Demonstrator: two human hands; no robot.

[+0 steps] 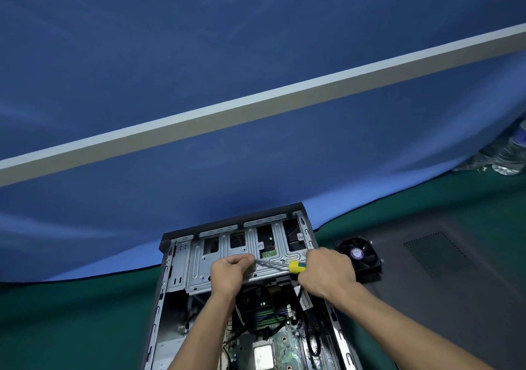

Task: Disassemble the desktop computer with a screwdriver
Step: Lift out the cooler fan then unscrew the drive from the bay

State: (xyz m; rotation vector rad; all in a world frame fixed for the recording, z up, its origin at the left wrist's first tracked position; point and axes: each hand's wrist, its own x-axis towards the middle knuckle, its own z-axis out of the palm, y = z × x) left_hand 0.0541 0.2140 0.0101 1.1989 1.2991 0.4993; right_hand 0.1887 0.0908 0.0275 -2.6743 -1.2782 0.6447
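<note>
1. The open desktop computer [242,298] lay at the lower centre of the frame on a green cloth [71,327].
2. The right hand [327,273] gripped the yellow handle of the screwdriver [280,265], fingers curled around it.
3. The left hand [230,273] pinched the screwdriver's shaft near its tip, over the grey drive cage [227,253].
4. A black fan [360,256] lay just right of the case, beside a grey side panel [441,270].
</note>
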